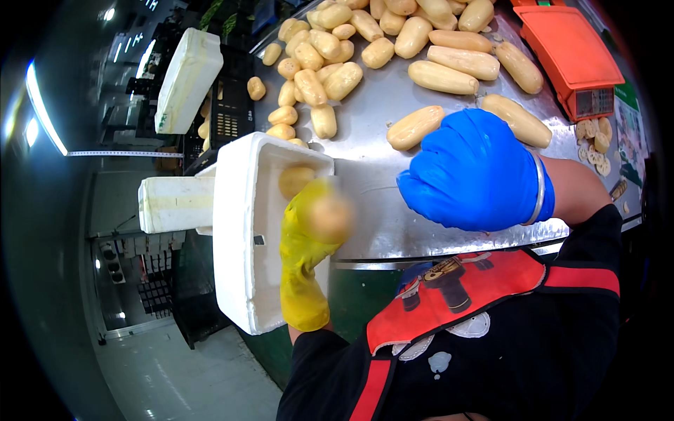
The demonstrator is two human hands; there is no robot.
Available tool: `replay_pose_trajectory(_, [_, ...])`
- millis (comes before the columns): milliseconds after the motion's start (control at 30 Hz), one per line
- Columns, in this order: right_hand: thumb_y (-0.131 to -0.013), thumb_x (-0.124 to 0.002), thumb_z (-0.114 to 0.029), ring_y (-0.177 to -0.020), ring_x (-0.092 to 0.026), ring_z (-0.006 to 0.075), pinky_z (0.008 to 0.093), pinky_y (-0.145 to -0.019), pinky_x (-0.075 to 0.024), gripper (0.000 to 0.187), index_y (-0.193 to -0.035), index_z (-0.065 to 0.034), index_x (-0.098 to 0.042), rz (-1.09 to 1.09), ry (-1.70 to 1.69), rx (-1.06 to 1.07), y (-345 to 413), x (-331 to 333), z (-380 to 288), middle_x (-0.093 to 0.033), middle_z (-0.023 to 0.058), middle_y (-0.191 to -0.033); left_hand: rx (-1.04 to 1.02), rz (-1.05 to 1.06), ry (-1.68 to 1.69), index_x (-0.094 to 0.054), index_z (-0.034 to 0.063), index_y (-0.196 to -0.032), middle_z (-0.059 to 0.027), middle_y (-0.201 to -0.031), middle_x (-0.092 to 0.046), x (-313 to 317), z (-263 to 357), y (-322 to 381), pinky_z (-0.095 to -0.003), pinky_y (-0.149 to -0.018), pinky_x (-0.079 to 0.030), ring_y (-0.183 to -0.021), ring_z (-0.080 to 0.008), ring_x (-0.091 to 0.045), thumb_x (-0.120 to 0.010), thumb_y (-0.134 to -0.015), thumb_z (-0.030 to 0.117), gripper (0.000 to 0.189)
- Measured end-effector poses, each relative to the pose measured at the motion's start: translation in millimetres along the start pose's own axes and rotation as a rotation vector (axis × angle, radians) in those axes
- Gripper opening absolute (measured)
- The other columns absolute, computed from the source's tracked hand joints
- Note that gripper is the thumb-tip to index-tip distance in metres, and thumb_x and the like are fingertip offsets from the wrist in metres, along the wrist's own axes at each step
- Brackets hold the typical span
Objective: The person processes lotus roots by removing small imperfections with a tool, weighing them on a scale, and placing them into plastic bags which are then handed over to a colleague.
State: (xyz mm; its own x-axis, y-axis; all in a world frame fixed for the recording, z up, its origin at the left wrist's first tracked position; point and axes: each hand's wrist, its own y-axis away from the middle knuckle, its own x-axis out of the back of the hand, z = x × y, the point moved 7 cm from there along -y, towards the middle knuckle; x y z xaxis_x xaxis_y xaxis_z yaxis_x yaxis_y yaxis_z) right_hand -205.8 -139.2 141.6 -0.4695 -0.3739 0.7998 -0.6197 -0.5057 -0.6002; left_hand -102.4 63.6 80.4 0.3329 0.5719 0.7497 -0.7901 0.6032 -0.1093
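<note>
My left hand [316, 221], in a yellow rubber glove, is over the right side of a white foam box [234, 237]. It holds a pale peeled lotus root section [330, 214], partly blurred. Another lotus root section [296, 181] lies inside the box, just beyond my hand. My right hand [463, 173], in a blue glove with a band at the wrist, is above the steel table [368, 210]; its fingers are bent and their inner side is hidden. One lotus root section [416, 128] lies beside its fingertips, and another [517, 121] lies beyond the wrist.
Many peeled lotus root sections [342, 81] are piled at the table's far side. An orange scale [574, 58] stands at the far right, with cut root slices [597, 152] near it. Black crates [231, 105] and more foam boxes [189, 81] stand to the left.
</note>
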Motion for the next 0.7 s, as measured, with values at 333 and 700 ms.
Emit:
replay_pose_trajectory(333, [-0.056,-0.073,-0.016,-0.058,-0.045,0.0191,0.035,-0.05,-0.0284,0.032,-0.086,-0.0112,-0.065,0.138,-0.041,-0.035,24,48,3,-0.047,0.0009,-0.063,-0.107,0.007,0.21,-0.052,0.002,-0.116,-0.0118,-0.112,-0.059,-5,-24,-5,-0.0324,-0.09,-0.045,-0.1,-0.0227,-0.058,-0.079,-0.048,0.0,0.073])
replay_pose_trajectory(700, [-0.054,-0.071,-0.016,-0.057,-0.046,0.0184,0.0343,-0.05,-0.0284,0.035,-0.088,-0.0098,-0.065,0.142,0.035,0.08,16,48,-9,-0.047,0.0011,-0.063,-0.039,-0.018,0.258,-0.054,0.0029,-0.114,-0.0114,-0.11,-0.059,-5,-1,-2,-0.0338,-0.089,-0.048,-0.098,-0.0225,-0.06,-0.081,-0.048,0.002,0.071])
